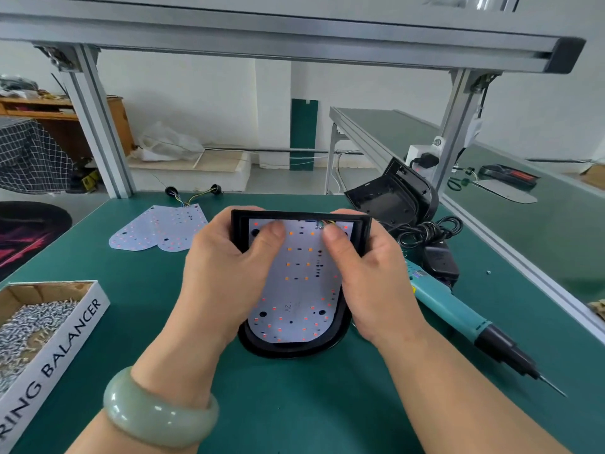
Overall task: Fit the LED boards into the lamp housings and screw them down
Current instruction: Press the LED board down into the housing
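At frame centre, the left hand (222,276) and right hand (370,283) clasp the lamp housing (294,350) by its sides, thumbs pressing the LED board (294,290) in: seating, apparently. The next move calls for screws (32,319), lower left, and the screwdriver (458,312), right.

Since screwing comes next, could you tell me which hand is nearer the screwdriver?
Right: the right hand sits beside the screwdriver; the left hand is across the housing.
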Motion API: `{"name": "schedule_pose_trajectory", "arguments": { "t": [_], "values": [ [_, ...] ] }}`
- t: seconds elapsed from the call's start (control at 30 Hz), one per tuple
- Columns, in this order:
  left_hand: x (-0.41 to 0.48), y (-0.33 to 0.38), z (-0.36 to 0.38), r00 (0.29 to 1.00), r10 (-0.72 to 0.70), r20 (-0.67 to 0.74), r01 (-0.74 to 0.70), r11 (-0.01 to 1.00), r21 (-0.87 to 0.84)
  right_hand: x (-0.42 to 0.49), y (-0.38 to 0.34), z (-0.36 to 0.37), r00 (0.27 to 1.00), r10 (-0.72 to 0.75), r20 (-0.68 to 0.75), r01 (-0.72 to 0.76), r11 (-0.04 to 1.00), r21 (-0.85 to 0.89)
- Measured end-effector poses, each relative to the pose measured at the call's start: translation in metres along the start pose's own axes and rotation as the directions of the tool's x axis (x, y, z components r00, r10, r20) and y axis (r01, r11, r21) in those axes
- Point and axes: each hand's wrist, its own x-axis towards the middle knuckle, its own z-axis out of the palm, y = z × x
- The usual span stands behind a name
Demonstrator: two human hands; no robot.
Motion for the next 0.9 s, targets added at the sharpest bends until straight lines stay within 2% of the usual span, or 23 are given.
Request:
{"name": "schedule_pose_trajectory", "arguments": {
  "t": [0.13,0.27,0.37,0.43,0.5,0.57,0.63,0.7,0.77,0.8,0.83,0.9],
  "values": [
    [-0.001,0.001,0.002,0.993,0.066,-0.093,-0.061,0.996,0.063,-0.004,0.000,0.004,0.998,-0.059,0.002,0.059,0.998,0.018],
    [-0.002,0.001,0.004,0.990,0.099,-0.103,-0.094,0.994,0.055,-0.004,0.000,0.009,0.994,-0.075,-0.082,0.069,0.995,-0.076],
    [-0.001,0.001,0.007,0.992,0.075,-0.100,-0.069,0.996,0.061,-0.002,0.002,0.012,0.990,0.060,-0.125,-0.055,0.997,0.048],
    [0.001,0.000,0.008,0.997,0.002,-0.073,0.003,0.998,0.066,0.001,0.002,0.011,0.977,0.172,-0.123,-0.159,0.981,0.112],
    [0.005,-0.003,0.007,0.993,-0.114,0.029,0.111,0.989,0.094,0.005,0.003,0.007,0.944,0.312,-0.110,-0.292,0.942,0.167],
    [0.009,-0.008,0.008,0.961,-0.226,0.158,0.205,0.969,0.141,0.010,0.008,0.000,0.880,0.461,-0.117,-0.439,0.882,0.174],
    [0.014,-0.015,0.012,0.927,-0.326,0.184,0.278,0.929,0.246,0.014,0.019,-0.007,0.823,0.557,-0.109,-0.549,0.830,0.101],
    [0.021,-0.024,0.018,0.880,-0.445,0.168,0.390,0.877,0.280,0.016,0.029,-0.012,0.828,0.554,-0.092,-0.561,0.824,-0.081],
    [0.027,-0.032,0.023,0.826,-0.537,0.174,0.473,0.826,0.308,0.017,0.034,-0.019,0.888,0.445,-0.114,-0.452,0.802,-0.391],
    [0.030,-0.036,0.025,0.807,-0.565,0.170,0.490,0.802,0.341,0.018,0.033,-0.024,0.916,0.374,-0.143,-0.390,0.755,-0.527],
    [0.032,-0.038,0.027,0.797,-0.581,0.162,0.491,0.781,0.386,0.019,0.029,-0.029,0.936,0.303,-0.178,-0.346,0.713,-0.610],
    [0.032,-0.040,0.028,0.796,-0.589,0.139,0.476,0.751,0.457,0.022,0.016,-0.039,0.969,0.135,-0.207,-0.240,0.711,-0.660]
  ]
}}
